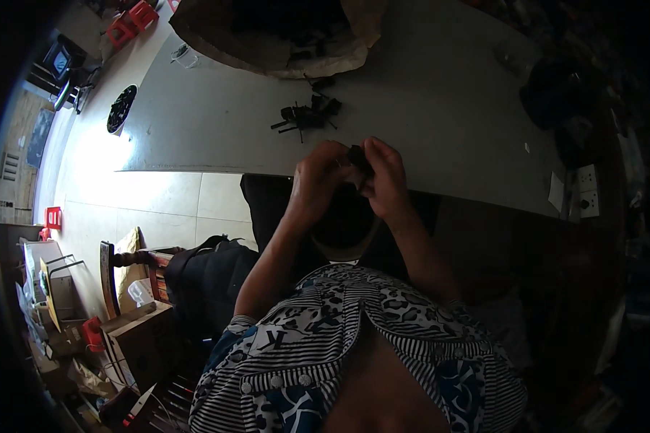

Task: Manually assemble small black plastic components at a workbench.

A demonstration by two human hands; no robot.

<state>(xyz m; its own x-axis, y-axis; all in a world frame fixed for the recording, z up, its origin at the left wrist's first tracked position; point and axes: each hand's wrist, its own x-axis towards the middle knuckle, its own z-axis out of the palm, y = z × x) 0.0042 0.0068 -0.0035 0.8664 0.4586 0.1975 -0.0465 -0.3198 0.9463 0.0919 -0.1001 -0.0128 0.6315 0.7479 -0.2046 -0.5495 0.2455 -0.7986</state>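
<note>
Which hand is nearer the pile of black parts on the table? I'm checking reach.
Left. The left hand sits just below the pile of black parts, while the right hand is farther off to its right. Both pinch a small black piece.

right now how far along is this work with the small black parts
Nothing clearly finished shows in this view. In hand: the left hand and right hand both pinch one small black part above the table edge. Left: a loose pile of black parts on the grey table, more in the open sack.
</note>
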